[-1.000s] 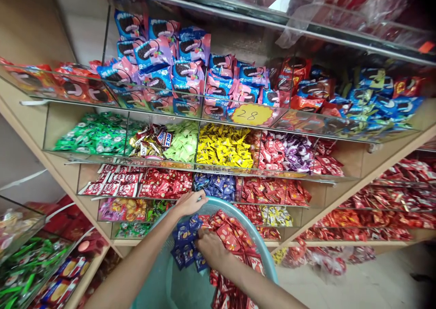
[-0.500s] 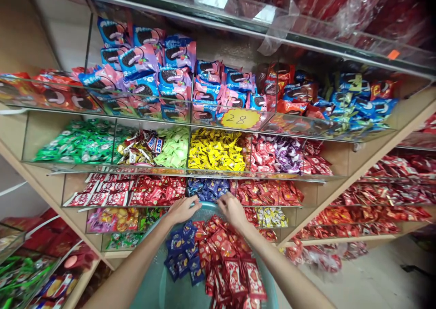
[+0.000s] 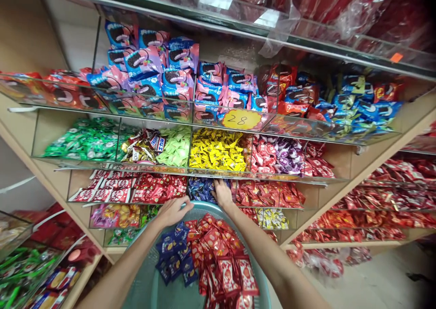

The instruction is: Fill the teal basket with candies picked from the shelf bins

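My left hand (image 3: 173, 212) is closed on the far rim of a teal plastic basket (image 3: 264, 281), at its left side. My right hand (image 3: 223, 194) reaches past the rim into a shelf compartment of small dark-blue candy packets (image 3: 200, 190). Its fingers stretch over the packets with the thumb apart, the tips partly hidden; I see nothing held in them. Inside the basket, blue packets (image 3: 175, 254) lie on the left. Red candy packets (image 3: 218, 241) are heaped in the middle and on the right.
Glass-fronted shelves rise ahead, with yellow sweets (image 3: 218, 150), green sweets (image 3: 85, 138) and blue-pink cookie packs (image 3: 145, 63). A yellow price tag (image 3: 241, 119) reads 28. Red packets (image 3: 160, 188) and more red sweets (image 3: 255, 193) flank the blue compartment. A glass shelf edge (image 3: 204, 175) runs above my right hand.
My right hand has left the basket rim and moved forward into the blue packets. My left hand and the basket have shifted slightly left in view.
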Demonstrator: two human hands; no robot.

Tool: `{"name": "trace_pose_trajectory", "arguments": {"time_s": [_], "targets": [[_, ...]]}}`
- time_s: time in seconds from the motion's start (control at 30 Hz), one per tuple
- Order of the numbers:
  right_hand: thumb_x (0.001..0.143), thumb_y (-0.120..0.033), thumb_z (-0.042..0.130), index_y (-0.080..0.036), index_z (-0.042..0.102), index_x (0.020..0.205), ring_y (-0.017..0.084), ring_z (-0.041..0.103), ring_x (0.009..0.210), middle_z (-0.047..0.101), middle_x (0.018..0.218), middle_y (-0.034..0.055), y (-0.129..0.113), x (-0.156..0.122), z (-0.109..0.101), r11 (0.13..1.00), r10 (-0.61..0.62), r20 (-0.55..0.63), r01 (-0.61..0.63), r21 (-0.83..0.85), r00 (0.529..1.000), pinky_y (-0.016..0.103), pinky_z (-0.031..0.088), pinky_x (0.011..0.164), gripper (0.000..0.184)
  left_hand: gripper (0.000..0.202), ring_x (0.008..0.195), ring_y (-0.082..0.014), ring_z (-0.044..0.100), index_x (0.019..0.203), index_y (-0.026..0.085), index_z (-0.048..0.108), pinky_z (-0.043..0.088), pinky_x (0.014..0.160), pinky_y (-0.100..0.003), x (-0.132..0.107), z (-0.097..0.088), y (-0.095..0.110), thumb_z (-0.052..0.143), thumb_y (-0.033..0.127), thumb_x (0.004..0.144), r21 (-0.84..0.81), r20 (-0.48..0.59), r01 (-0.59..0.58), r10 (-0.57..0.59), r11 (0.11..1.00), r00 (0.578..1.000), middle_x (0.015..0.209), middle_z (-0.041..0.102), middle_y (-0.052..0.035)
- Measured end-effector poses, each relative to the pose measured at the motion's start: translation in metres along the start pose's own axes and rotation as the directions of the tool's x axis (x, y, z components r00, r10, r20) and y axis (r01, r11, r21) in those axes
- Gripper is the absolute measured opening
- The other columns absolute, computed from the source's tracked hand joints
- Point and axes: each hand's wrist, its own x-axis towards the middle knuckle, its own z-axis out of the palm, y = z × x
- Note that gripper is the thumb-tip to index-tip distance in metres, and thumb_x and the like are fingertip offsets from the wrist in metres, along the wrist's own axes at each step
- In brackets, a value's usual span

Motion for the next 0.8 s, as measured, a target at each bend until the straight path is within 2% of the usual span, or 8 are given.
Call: {"name": "trace_pose_trajectory", "arguments": {"time_s": [0.17,0.4,0.47,0.53,0.6,0.67,0.73,0.8], "targets": [[0.076,-0.019,0.049,-0.017,0.046,0.11,0.023,0.047,0.099,0.047,0.115,0.0133,-0.005,0.0,0.002,0.999,0.038,-0.018,-0.038,0.011,0.999,0.031,0.038,0.077,0.034,0.042,0.07,-0.015,0.056,0.073,0.024,0.055,0.035,0.061,-0.021,-0.007,-0.007,-0.005,0.029,0.055,0.083,-0.019,0.005,-0.012,0.012,1.0,1.0,0.072,0.06,0.0032],[0.084,-0.022,0.039,-0.016,0.05,0.1,0.019,0.053,0.089,0.055,0.102,0.0119,-0.004,-0.002,-0.002,0.992,0.081,-0.032,-0.077,0.105,0.996,0.028,0.038,0.07,0.021,0.045,0.069,-0.0159,0.056,0.072,0.024,0.059,0.033,0.06,-0.021,0.0,-0.004,-0.003,0.03,0.057,0.082,-0.021,0.019,-0.035,0.035,0.999,0.999,0.074,0.062,0.0018],[0.083,-0.023,0.04,-0.017,0.051,0.097,0.018,0.054,0.086,0.057,0.098,0.0102,-0.001,-0.005,-0.008,0.981,0.087,-0.057,-0.076,0.18,0.995,0.027,0.038,0.069,0.019,0.045,0.07,-0.0158,0.056,0.073,0.025,0.06,0.033,0.06,-0.021,0.0,-0.004,-0.004,0.031,0.058,0.081,-0.044,0.026,-0.026,0.027,0.999,0.999,0.075,0.063,0.0018],[0.081,-0.026,0.046,-0.017,0.053,0.091,0.018,0.054,0.082,0.059,0.093,0.0082,-0.001,-0.014,-0.016,0.931,0.102,-0.122,-0.052,0.361,0.987,0.028,0.038,0.069,0.015,0.045,0.071,-0.0156,0.056,0.075,0.025,0.061,0.034,0.061,-0.021,0.001,-0.004,-0.006,0.032,0.059,0.08,-0.062,0.025,-0.02,0.022,0.998,0.999,0.076,0.063,0.0022],[0.075,-0.03,0.054,-0.017,0.053,0.084,0.017,0.054,0.074,0.06,0.083,0.0055,-0.008,-0.029,-0.025,0.766,0.174,-0.141,-0.044,0.642,0.974,0.028,0.04,0.067,0.016,0.046,0.069,-0.0154,0.056,0.073,0.025,0.061,0.034,0.06,-0.021,0.002,-0.003,-0.007,0.033,0.06,0.08,-0.063,0.031,-0.001,0.003,0.998,1.0,0.073,0.062,0.0023],[0.068,-0.034,0.062,-0.016,0.053,0.081,0.014,0.054,0.063,0.06,0.073,0.0025,-0.022,-0.051,-0.033,0.433,0.25,0.009,-0.12,0.894,0.968,0.027,0.042,0.061,0.023,0.048,0.068,-0.0152,0.056,0.071,0.024,0.061,0.034,0.059,-0.021,0.003,-0.002,-0.008,0.032,0.061,0.079,-0.059,0.028,-0.004,0.006,0.998,1.0,0.07,0.062,0.0021],[0.063,-0.036,0.068,-0.016,0.055,0.081,0.012,0.054,0.06,0.06,0.068,0.0009,-0.043,-0.077,-0.04,0.018,0.156,0.279,-0.285,0.958,0.948,0.027,0.044,0.061,0.03,0.047,0.068,-0.0157,0.056,0.072,0.024,0.062,0.034,0.059,-0.021,0.005,0.0,-0.01,0.032,0.06,0.08,-0.049,0.01,-0.022,0.022,0.999,1.0,0.071,0.063,0.002],[0.06,-0.032,0.072,-0.016,0.056,0.08,0.012,0.058,0.066,0.061,0.072,0.0006,-0.065,-0.102,-0.044,-0.251,0.021,0.393,-0.375,0.892,0.919,0.026,0.046,0.068,0.03,0.043,0.071,-0.0161,0.057,0.077,0.025,0.063,0.035,0.06,-0.022,0.006,0.003,-0.013,0.032,0.055,0.082,-0.045,-0.01,-0.049,0.048,0.998,0.999,0.077,0.064,0.0023]]}}
